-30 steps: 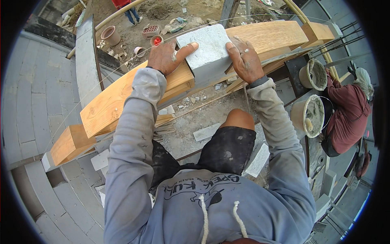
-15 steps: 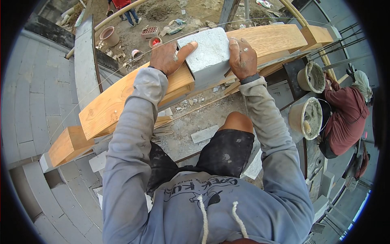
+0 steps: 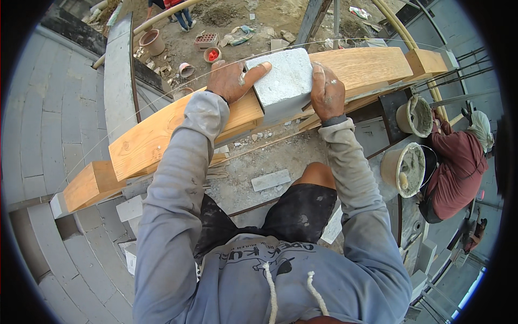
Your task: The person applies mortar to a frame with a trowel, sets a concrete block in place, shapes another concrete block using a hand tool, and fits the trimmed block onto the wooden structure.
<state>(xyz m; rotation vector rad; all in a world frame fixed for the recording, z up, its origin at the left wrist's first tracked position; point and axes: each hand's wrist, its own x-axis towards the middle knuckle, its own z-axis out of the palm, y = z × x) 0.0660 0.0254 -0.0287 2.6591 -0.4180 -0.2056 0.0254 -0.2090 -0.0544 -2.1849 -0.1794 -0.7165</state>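
Note:
A light grey concrete block point(image 3: 283, 75) sits in the gap between two lengths of a curved wooden form point(image 3: 162, 132). My left hand point(image 3: 233, 82) grips the block's left side, its thumb laid along the top and its fingers over the far side of the wood. My right hand point(image 3: 328, 93) is closed against the block's right side, with the thumb up near its top edge. Beyond the hands, a thin string point(image 3: 181, 75) runs along the form. The block's underside is hidden.
Two mortar buckets point(image 3: 395, 168) point(image 3: 406, 116) stand to my right. A person in a maroon top point(image 3: 458, 154) crouches beside them. Grey block walling point(image 3: 62, 113) curves along the left. Clay pots point(image 3: 152, 42) and a red perforated brick point(image 3: 206, 40) lie on the ground beyond.
The whole view has shifted, so the scene appears slightly lower. Both hands keep their hold on the block, which shows no clear movement against the wood.

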